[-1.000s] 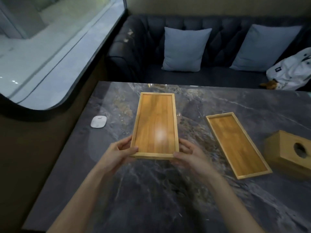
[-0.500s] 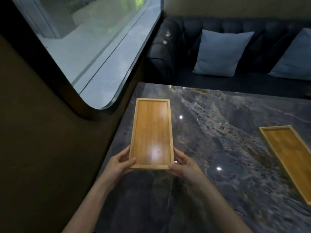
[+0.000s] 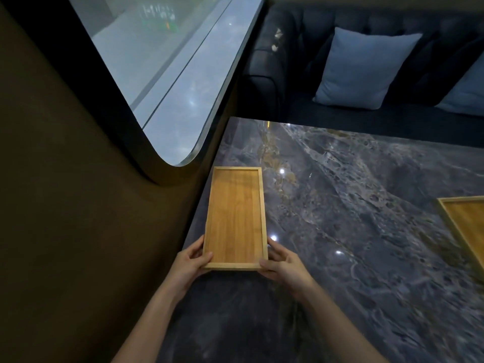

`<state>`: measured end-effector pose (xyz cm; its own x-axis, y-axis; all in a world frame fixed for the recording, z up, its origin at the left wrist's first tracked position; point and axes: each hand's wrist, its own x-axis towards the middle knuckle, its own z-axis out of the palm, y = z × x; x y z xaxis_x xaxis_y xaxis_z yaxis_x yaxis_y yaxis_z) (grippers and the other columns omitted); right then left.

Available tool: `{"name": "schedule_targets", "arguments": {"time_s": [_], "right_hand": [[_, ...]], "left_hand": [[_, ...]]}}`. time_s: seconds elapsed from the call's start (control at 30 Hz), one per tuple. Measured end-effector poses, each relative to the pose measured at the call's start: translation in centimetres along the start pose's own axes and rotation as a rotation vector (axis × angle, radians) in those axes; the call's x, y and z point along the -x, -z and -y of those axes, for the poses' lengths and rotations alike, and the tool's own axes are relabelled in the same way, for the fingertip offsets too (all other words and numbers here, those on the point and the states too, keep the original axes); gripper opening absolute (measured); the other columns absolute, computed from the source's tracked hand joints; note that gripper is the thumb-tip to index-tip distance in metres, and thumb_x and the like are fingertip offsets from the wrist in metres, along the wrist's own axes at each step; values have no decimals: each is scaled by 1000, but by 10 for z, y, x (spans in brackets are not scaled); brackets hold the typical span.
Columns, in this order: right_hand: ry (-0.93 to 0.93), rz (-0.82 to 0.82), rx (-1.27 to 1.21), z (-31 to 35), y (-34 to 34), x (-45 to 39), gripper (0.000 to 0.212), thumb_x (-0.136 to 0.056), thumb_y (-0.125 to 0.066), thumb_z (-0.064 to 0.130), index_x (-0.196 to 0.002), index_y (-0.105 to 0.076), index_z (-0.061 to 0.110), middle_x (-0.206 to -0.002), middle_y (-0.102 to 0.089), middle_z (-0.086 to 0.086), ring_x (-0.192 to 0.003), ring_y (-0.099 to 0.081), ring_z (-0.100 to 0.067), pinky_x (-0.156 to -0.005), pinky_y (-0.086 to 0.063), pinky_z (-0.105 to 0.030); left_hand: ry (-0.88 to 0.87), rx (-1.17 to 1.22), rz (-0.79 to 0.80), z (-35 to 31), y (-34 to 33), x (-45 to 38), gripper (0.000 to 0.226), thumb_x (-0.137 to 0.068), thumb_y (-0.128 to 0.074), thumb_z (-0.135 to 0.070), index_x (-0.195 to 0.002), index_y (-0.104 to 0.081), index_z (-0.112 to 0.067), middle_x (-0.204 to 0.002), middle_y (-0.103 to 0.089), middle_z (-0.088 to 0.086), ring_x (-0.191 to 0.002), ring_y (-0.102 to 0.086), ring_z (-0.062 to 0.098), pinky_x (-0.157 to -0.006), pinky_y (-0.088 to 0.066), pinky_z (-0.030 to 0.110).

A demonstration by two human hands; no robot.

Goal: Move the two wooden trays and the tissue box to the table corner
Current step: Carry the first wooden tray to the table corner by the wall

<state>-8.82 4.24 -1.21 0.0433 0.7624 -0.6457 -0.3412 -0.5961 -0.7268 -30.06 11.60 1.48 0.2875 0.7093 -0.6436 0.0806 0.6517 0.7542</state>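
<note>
Tray [image 3: 235,218] now nearer table edge [image 3: 201,208]

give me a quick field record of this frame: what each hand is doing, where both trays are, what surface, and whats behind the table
left hand: grips the near left corner of the held tray
right hand: grips the near right corner of the held tray
held tray: empty, long side along the table's left edge
second tray: far right, cut off by the frame, untouched
table: dark marble top
tissue box: not in view
behind table: dark sofa with a blue cushion
left of table: window
</note>
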Motion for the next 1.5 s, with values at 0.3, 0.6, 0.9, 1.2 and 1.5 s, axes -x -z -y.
{"name": "schedule_targets", "arguments": {"time_s": [0.3, 0.6, 0.9, 1.2, 1.5], "right_hand": [[85, -88, 139, -12, -8, -7, 63, -77, -62, 0, -135, -44, 16, -110, -67, -5, -99, -64, -16, -77, -54, -22], [205, -271, 679, -18, -39, -21, 21, -79, -58, 20, -98, -65, 28, -97, -62, -10, -85, -59, -17, -76, -46, -26], [272, -310, 783, -24, -55, -19, 19, -85, -54, 9, -77, -48, 25, -93, -46, -3, -71, -40, 0, -63, -36, -6], [320, -334, 798, -33, -69, -18, 5, -83, -58, 10, -85, -56, 14, -91, -48, -2, -71, -43, -2, -61, -34, -9], [337, -370, 801, -36, -76, -21, 11, -85, -57, 10, -96, -57, 9, -96, -47, -2, -76, -46, -7, -62, -34, -8]], "left_hand": [[-24, -121, -101, 13, 3, -13, 53, -85, -58, -5, -135, -40, -11, -117, -55, 4, -102, -53, 16, -89, -46, 32], [-199, -620, -412, 22, 6, -20, 37, -92, -47, -12, -129, -48, -4, -129, -52, 18, -116, -51, 29, -97, -40, 37], [-175, -845, -464, 26, 5, -19, 38, -93, -40, -4, -130, -43, 0, -130, -47, 20, -112, -53, 29, -97, -42, 36], [-242, -1097, -481, 29, 13, -13, 54, -92, -38, 0, -142, -22, -7, -123, -50, 14, -103, -53, 24, -92, -49, 38], [-212, -1411, -459, 21, 12, -16, 55, -92, -40, -2, -143, -16, -4, -129, -48, 14, -109, -53, 21, -86, -49, 29]]}}
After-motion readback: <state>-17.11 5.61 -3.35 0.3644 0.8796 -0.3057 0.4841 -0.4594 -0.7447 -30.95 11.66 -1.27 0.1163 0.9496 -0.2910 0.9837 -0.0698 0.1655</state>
